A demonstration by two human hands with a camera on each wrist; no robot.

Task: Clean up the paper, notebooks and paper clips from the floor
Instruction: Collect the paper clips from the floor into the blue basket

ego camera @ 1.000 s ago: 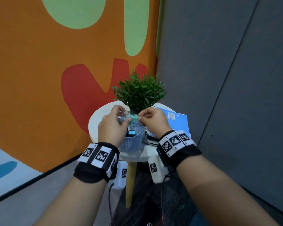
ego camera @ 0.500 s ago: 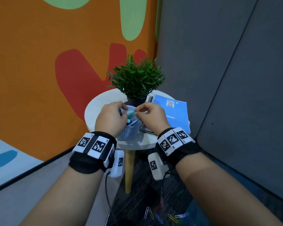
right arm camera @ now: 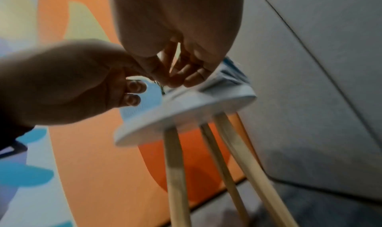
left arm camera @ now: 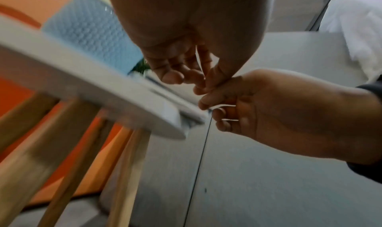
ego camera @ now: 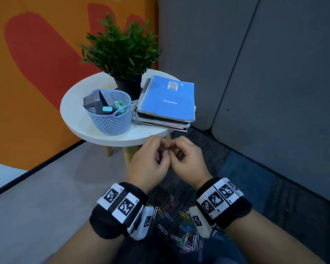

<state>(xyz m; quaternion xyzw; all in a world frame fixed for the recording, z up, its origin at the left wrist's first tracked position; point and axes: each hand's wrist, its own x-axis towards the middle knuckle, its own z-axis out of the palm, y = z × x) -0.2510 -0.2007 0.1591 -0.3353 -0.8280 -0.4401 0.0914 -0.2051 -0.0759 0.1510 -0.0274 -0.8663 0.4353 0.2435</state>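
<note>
Several coloured paper clips (ego camera: 187, 239) lie scattered on the dark carpet between my wrists. A stack of notebooks (ego camera: 168, 100), a blue spiral one on top, rests on the round white table (ego camera: 74, 113). Next to it stands a blue mesh basket (ego camera: 111, 123) with a small green thing (ego camera: 120, 106) and other bits inside. My left hand (ego camera: 161, 153) and right hand (ego camera: 174, 151) hang just below the table's front edge. Their curled fingers touch each other, and I see nothing in either. The left wrist view shows the left fingers (left arm camera: 172, 77) and the right hand (left arm camera: 268, 109) empty.
A potted green plant (ego camera: 122, 46) stands at the back of the table. Wooden legs (right arm camera: 177, 173) spread out under the top. A grey sofa (ego camera: 274, 73) fills the right side, and an orange wall (ego camera: 27, 82) is on the left. Grey floor lies at the lower left.
Both hands have left the basket and dropped below the table's front edge. The green thing they held over the basket now lies inside it. My view has tilted down onto the floor clips.
</note>
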